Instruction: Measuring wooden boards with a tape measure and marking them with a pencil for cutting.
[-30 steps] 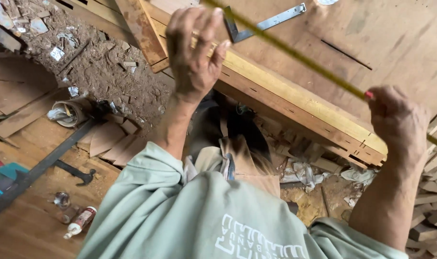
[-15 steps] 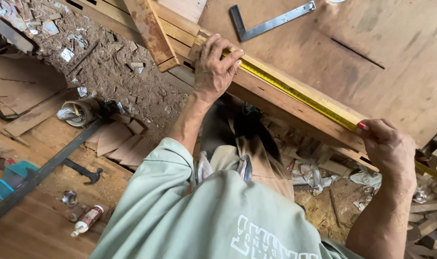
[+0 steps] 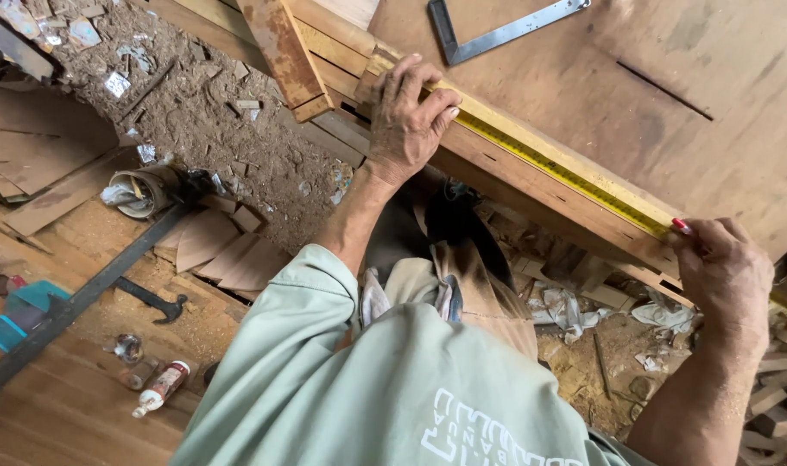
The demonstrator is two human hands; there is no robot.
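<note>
Along the near edge of the table (image 3: 583, 78) we stretch a yellow tape measure (image 3: 553, 168) flat over a pale wooden beam (image 3: 497, 129). Our left hand (image 3: 408, 121) presses one end of the tape down, its fingers (image 3: 432, 102) spread and bent over the wood. Our right hand (image 3: 728, 272) pinches the tape at the beam's other end, together with a red-tipped pencil (image 3: 681, 226). Beyond the tape a steel try square (image 3: 497, 34) lies on the tabletop. Down on the floor lie a hammer (image 3: 151, 298) and a small bottle (image 3: 162, 388).

Workbench (image 3: 713, 164) with steel square (image 3: 497, 33)
</note>
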